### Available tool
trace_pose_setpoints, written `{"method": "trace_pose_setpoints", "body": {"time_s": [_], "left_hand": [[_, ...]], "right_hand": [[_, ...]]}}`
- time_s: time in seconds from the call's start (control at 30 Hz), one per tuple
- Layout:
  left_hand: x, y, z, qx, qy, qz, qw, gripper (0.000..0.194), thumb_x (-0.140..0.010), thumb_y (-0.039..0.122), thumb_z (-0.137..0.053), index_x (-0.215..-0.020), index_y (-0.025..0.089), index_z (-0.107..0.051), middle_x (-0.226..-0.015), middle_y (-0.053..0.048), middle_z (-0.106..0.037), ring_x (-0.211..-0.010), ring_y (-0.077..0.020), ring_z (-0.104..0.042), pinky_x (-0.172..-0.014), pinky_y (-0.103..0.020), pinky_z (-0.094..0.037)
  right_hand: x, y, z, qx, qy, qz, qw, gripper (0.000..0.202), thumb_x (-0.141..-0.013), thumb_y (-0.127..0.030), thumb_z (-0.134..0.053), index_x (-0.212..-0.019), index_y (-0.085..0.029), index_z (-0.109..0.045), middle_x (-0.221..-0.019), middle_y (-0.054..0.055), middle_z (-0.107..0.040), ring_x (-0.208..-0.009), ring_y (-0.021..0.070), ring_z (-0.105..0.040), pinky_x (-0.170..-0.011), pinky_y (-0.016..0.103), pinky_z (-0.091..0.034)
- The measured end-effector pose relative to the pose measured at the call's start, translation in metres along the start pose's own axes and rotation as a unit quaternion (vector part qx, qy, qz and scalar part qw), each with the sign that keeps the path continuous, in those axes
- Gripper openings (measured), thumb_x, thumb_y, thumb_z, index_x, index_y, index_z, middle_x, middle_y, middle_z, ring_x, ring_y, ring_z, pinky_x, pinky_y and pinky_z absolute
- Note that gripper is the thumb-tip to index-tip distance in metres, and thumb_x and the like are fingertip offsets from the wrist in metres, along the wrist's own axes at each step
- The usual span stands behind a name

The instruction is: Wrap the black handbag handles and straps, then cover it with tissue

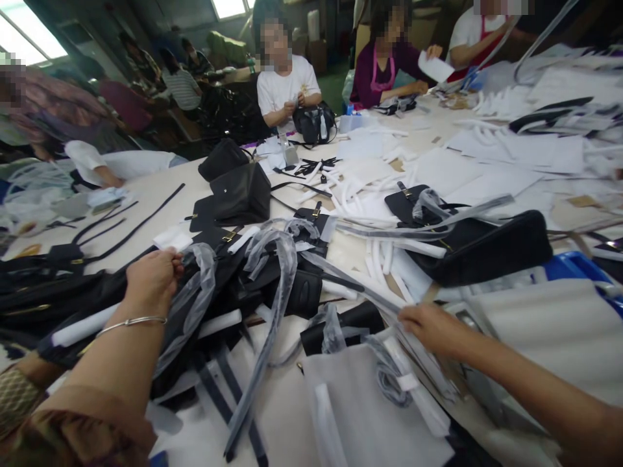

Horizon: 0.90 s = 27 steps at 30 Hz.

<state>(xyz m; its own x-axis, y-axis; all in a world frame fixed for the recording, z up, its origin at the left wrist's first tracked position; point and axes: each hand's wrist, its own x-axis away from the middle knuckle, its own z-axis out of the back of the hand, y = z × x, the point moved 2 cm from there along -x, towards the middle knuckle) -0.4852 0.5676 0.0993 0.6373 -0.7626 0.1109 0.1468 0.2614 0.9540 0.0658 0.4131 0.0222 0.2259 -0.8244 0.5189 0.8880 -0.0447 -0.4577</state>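
Watching the right hand pinch a plastic-wrapped strap mid-table, among black bags; left hand looks curled by white paper, can't tell if it's gripping anything. Yanking could snag the strap on a nearby buckle, imo.

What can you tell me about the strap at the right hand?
The strap is long, narrow and dark, greyer toward the hand, and seems wrapped in clear plastic film. It stretches fairly straight on a slant across the cluttered table, from near a black bag down to the right hand, whose fingers appear closed on it. White rolls lie beside it. Where its far end stops is hard to make out.
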Motion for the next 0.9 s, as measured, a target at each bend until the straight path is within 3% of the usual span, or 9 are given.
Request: {"method": "trace_pose_setpoints", "body": {"time_s": [0.1,0.17,0.27,0.4,0.57,0.73,0.83,0.9], "left_hand": [[0.015,0.009,-0.004,0.028,0.010,0.001,1.000,0.021,-0.076,0.021,-0.068,-0.068,0.017,-0.049,-0.064,0.002,-0.052,-0.049,-0.0059,-0.042,-0.041,-0.017,-0.033],[0.029,0.016,-0.011,0.039,-0.014,-0.002,0.999,0.016,-0.077,0.018,-0.066,-0.069,0.015,-0.052,-0.064,0.002,-0.053,-0.050,-0.0056,-0.043,-0.043,-0.016,-0.034],[0.053,0.023,-0.024,0.047,-0.053,-0.007,0.997,0.014,-0.076,0.020,-0.066,-0.069,0.014,-0.056,-0.060,0.003,-0.054,-0.048,-0.0050,-0.043,-0.044,-0.015,-0.034],[0.087,0.021,-0.036,0.019,-0.109,-0.038,0.993,0.018,-0.073,0.028,-0.069,-0.066,0.015,-0.059,-0.057,0.002,-0.056,-0.046,-0.0060,-0.044,-0.044,-0.016,-0.033],[0.128,0.010,-0.045,-0.060,-0.170,-0.043,0.983,0.025,-0.075,0.041,-0.067,-0.064,0.018,-0.062,-0.051,0.003,-0.053,-0.046,-0.0093,-0.043,-0.047,-0.020,-0.032],[0.163,-0.006,-0.057,-0.102,-0.250,-0.017,0.963,0.031,-0.078,0.046,-0.061,-0.061,0.019,-0.059,-0.051,0.003,-0.050,-0.047,-0.0107,-0.041,-0.050,-0.022,-0.031],[0.183,-0.013,-0.071,-0.126,-0.277,-0.015,0.953,0.033,-0.079,0.044,-0.059,-0.058,0.019,-0.054,-0.050,0.005,-0.045,-0.048,-0.0104,-0.038,-0.050,-0.022,-0.030],[0.198,-0.014,-0.085,-0.126,-0.299,-0.030,0.946,0.032,-0.080,0.042,-0.058,-0.058,0.019,-0.053,-0.052,0.005,-0.044,-0.052,-0.0106,-0.039,-0.052,-0.022,-0.031]], "right_hand": [[-0.073,-0.031,0.038,0.043,0.085,0.004,0.995,0.025,-0.091,-0.028,-0.051,-0.103,-0.021,-0.072,-0.104,0.005,-0.074,-0.100,0.0202,-0.066,-0.088,0.025,-0.045],[-0.125,-0.049,0.044,0.052,0.093,-0.008,0.994,0.028,-0.094,-0.026,-0.051,-0.113,-0.016,-0.068,-0.114,0.009,-0.071,-0.108,0.0205,-0.063,-0.093,0.026,-0.043],[-0.186,-0.067,0.030,0.070,0.092,-0.050,0.992,0.034,-0.092,-0.033,-0.060,-0.117,-0.010,-0.064,-0.119,0.016,-0.066,-0.110,0.0253,-0.062,-0.094,0.037,-0.047],[-0.224,-0.073,0.006,0.085,0.085,-0.069,0.990,0.036,-0.093,-0.036,-0.062,-0.121,-0.015,-0.059,-0.124,0.011,-0.060,-0.108,0.0242,-0.061,-0.092,0.047,-0.051],[-0.222,-0.064,0.009,0.073,0.064,-0.046,0.994,0.028,-0.094,-0.034,-0.061,-0.113,-0.014,-0.063,-0.114,0.008,-0.064,-0.100,0.0213,-0.064,-0.087,0.041,-0.054],[-0.186,-0.053,0.027,0.041,0.129,-0.032,0.990,0.020,-0.095,-0.026,-0.058,-0.104,-0.011,-0.066,-0.112,0.013,-0.065,-0.104,0.0229,-0.062,-0.091,0.041,-0.049],[-0.156,-0.071,0.029,-0.013,0.148,0.021,0.989,0.025,-0.096,-0.021,-0.048,-0.093,-0.011,-0.070,-0.096,0.013,-0.069,-0.097,0.0219,-0.064,-0.084,0.031,-0.047],[-0.133,-0.096,0.024,-0.059,0.136,0.067,0.987,0.031,-0.096,-0.028,-0.045,-0.086,-0.013,-0.071,-0.076,0.006,-0.068,-0.079,0.0182,-0.065,-0.071,0.026,-0.047]]}}
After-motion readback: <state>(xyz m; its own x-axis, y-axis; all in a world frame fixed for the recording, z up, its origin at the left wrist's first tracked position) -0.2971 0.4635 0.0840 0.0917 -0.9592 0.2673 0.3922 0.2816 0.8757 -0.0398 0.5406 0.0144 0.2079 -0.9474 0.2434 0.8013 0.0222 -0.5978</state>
